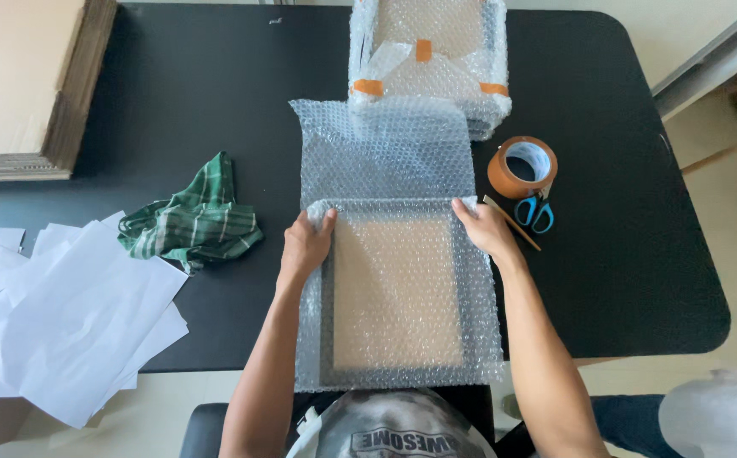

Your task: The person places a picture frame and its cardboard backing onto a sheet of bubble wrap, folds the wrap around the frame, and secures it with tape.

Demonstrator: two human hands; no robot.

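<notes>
Bubble wrap sheet, clear, spread on the middle of the black table, folded over a flat brown panel with a grey border, near edge hanging just past the table edge.

Going from left to right:

Stack of flat cardboard at the far left corner of the table. Loose white paper sheets at the near left, partly over the table edge. Green checked cloth, crumpled, just beside the paper, well apart from the wrap.

Left hand on the left top corner of the folded layer, fingers closed, pinching the wrap edge against the panel. Right hand on the right top corner, gripping the wrap edge in the same manner.

Behind the hands, single layer of the wrap lying flat toward the far side. Touching its far end, a wrapped bundle in bubble wrap, closed with orange tape pieces.

To the right of the right hand: thin wooden stick, blue-handled scissors, brown tape roll, all close together on the table.
</notes>
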